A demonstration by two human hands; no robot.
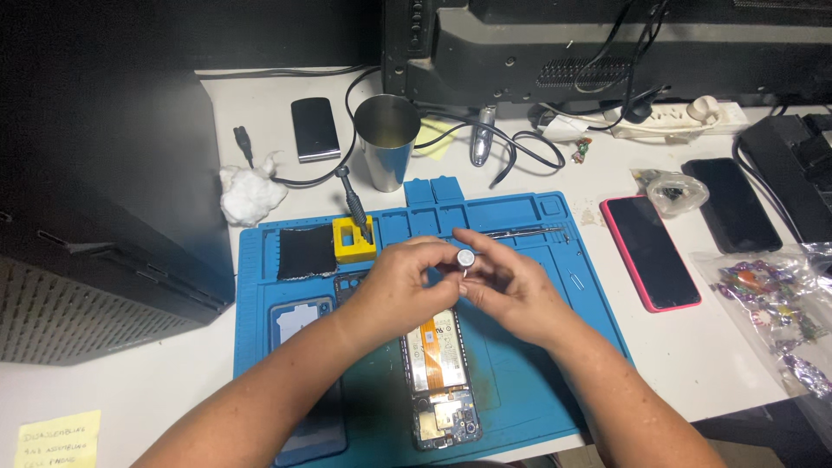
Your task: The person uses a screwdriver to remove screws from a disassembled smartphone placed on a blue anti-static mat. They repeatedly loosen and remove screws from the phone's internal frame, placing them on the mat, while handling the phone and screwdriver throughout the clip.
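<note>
Nearest the camera, one opened phone (442,381) lies on the blue work mat (529,381) with its orange-labelled battery exposed, and beside it to the left lies one blue back cover (299,325). Directly above the opened phone, the left hand (394,282) and the right hand (511,290) meet, fingertips of both pinched together on one small silver-capped tool (465,257), which is held in the air between them. Farther up the mat sit one black cloth pad (306,252), one yellow holder (354,240) with one dark-handled screwdriver (354,204) leaning in it, and one pair of tweezers (520,232). Off the mat to the right lie two more phones, one pink-edged (650,251) and one black (732,204). Farthest back stand one metal cup (386,139) and one wad of white cotton (250,192).
</note>
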